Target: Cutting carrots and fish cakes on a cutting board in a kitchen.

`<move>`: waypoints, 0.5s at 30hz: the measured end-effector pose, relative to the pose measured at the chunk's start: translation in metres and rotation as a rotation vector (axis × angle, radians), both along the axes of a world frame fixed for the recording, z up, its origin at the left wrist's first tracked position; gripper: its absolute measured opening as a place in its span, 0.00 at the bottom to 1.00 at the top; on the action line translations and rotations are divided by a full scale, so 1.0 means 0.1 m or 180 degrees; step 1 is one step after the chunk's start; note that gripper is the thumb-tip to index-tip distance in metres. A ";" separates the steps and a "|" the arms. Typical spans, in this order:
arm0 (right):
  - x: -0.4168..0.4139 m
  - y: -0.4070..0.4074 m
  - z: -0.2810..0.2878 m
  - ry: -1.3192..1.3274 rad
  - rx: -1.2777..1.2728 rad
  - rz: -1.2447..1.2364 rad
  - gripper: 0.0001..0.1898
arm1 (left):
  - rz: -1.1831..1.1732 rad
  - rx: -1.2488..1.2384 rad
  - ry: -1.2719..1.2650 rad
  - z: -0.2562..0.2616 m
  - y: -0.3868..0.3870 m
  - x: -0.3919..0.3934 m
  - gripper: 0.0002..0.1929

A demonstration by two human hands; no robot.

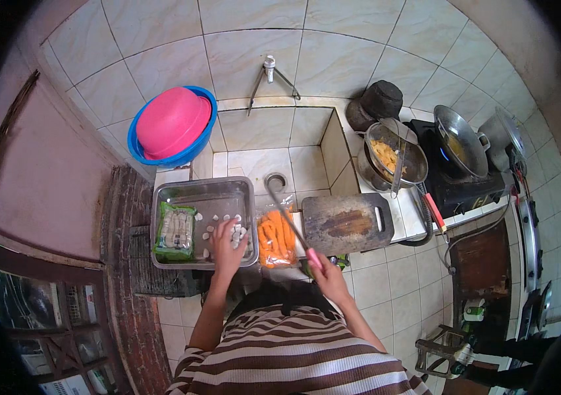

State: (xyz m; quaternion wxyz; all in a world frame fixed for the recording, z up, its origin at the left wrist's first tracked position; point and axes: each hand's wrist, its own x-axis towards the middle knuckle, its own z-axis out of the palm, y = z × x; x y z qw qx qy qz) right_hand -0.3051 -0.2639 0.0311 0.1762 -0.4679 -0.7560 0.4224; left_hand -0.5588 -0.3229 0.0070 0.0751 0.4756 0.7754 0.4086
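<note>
My left hand (228,249) is over the right part of a rectangular metal tray (216,194), fingers apart above several small white cut pieces (237,238). Whether the fingertips touch them is hard to tell. A green-edged clear packet (179,229) of pale, sausage-like food lies in the tray's left side. My right hand (330,281) grips the pink handle of a kitchen knife (286,217), its blade slightly blurred and pointing up and left. Beneath the blade is a clear plastic pack of orange sausages (275,239). To its right lies a worn wooden cutting board (317,217).
Behind the tray is a tiled sink (255,160) under a tap (269,69). A pink basin (174,123) rests in a blue basin (133,140). Rightward, a strainer of yellow food (384,155) sits on a pot, and a wok (460,143) stands on a lit gas stove (473,190).
</note>
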 end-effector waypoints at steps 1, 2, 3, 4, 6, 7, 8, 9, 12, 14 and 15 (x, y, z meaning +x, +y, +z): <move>0.04 0.05 0.04 -0.0003 0.0000 -0.0012 0.16 | -0.0012 0.0000 -0.0003 0.04 0.04 0.09 0.24; 0.08 0.10 0.08 0.0141 0.0000 -0.0144 0.16 | -0.0404 -0.0057 -0.0372 0.08 0.09 0.20 0.25; 0.12 0.15 0.14 0.0286 0.0003 -0.0280 0.16 | -0.0801 -0.0112 -0.0740 0.11 0.14 0.30 0.26; 0.15 0.20 0.24 -0.0039 -0.0124 -0.0344 0.16 | -0.0805 -0.0108 -0.0744 0.11 0.18 0.40 0.26; 0.26 0.29 0.26 -0.0017 -0.0126 -0.0349 0.17 | -0.1259 -0.0217 -0.0646 0.05 0.25 0.58 0.29; 0.31 0.33 0.25 0.0011 -0.0131 -0.0349 0.17 | -0.1266 -0.0209 -0.0651 0.01 0.28 0.63 0.29; 0.36 0.35 0.20 0.0105 -0.0051 -0.0383 0.16 | -0.1117 -0.0366 -0.0054 -0.05 0.31 0.67 0.31; 0.39 0.36 0.20 0.0098 -0.0042 -0.0389 0.16 | -0.0965 -0.0520 0.0542 -0.09 0.36 0.69 0.33; 0.48 0.41 0.21 0.0071 -0.0006 -0.0371 0.16 | -0.0760 -0.0685 0.0545 -0.19 0.46 0.77 0.36; 0.52 0.42 0.25 -0.0186 -0.0316 -0.0348 0.16 | -0.0569 -0.0755 0.0793 -0.22 0.48 0.83 0.37; 0.53 0.44 0.31 -0.0188 -0.0316 -0.0351 0.16 | -0.0571 -0.0754 0.0791 -0.21 0.49 0.85 0.37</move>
